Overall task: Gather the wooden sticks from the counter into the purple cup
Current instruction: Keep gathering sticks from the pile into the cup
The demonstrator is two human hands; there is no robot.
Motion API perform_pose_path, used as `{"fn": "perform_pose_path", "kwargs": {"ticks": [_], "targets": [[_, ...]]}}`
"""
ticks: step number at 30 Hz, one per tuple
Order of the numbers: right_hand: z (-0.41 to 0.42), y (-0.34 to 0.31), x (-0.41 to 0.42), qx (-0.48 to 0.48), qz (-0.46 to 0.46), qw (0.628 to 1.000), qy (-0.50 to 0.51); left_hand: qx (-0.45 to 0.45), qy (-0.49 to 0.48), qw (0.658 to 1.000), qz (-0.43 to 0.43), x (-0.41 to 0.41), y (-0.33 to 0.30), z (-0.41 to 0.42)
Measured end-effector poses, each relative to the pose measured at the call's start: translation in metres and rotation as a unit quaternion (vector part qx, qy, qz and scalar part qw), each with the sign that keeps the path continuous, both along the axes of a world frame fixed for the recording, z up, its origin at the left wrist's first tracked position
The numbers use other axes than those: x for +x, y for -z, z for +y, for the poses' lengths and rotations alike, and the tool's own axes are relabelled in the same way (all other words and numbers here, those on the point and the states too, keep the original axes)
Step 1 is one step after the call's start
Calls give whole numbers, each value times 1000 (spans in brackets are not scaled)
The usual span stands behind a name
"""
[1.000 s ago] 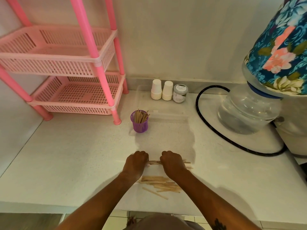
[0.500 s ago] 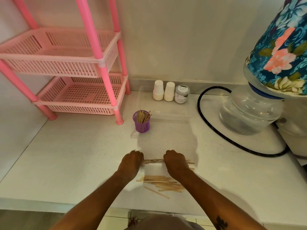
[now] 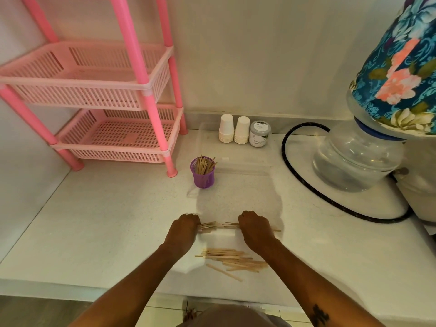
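Note:
A purple mesh cup (image 3: 203, 176) stands upright on the white counter, with several wooden sticks poking out of it. Nearer to me, a bundle of wooden sticks (image 3: 220, 225) lies flat between my hands. My left hand (image 3: 183, 232) is closed around the bundle's left end. My right hand (image 3: 254, 228) is closed over its right part, and a few stick tips show past it on the right. A loose pile of sticks (image 3: 232, 260) lies on the counter between my forearms, close to the front edge.
A pink two-tier basket rack (image 3: 111, 95) stands at the back left. Two stacks of white paper cups (image 3: 233, 132) and a small grey jar (image 3: 259, 137) sit by the wall. A water bottle with floral cover (image 3: 368, 152) and a black hose (image 3: 306, 182) fill the right.
Both hands have spread slightly apart along the bundle, showing more stick length between them. The cup and the loose pile have not moved on the counter.

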State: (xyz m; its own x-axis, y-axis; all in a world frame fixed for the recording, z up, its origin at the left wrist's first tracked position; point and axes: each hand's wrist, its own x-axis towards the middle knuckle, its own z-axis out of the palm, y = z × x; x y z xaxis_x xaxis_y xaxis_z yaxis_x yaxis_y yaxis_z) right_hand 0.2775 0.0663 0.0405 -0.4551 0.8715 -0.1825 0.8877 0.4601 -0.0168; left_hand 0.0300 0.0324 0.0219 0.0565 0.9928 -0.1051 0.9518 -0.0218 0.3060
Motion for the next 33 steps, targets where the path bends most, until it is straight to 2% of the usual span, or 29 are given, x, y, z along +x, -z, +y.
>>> {"fn": "perform_pose_path", "kwargs": {"ticks": [6, 10, 12, 15, 19, 21, 23, 25, 33], "targets": [[6, -6, 2, -34, 46, 997, 53, -47, -95, 989, -99, 3, -6, 3], [16, -17, -3, -72, 111, 983, 126, -66, -153, 971, -173, 7, -6, 10], [20, -23, -9, -89, 145, 973, 159, -68, -182, 952, -238, 11, -7, 13], [27, -27, -15, -107, 205, 953, 196, -62, -272, 869, -409, 21, -11, 18], [32, -28, -22, -137, 305, 913, 234, -92, -363, 744, -553, 30, -18, 27], [32, -27, -27, -169, 372, 871, 273, -103, -385, 692, -602, 35, -21, 32], [31, -27, -32, -208, 427, 823, 312, -98, -386, 677, -619, 40, -25, 36], [30, -26, -36, -231, 447, 802, 322, -88, -371, 668, -639, 45, -28, 39], [29, -28, -42, -250, 429, 814, 303, -65, -362, 661, -654, 50, -33, 47]]}}
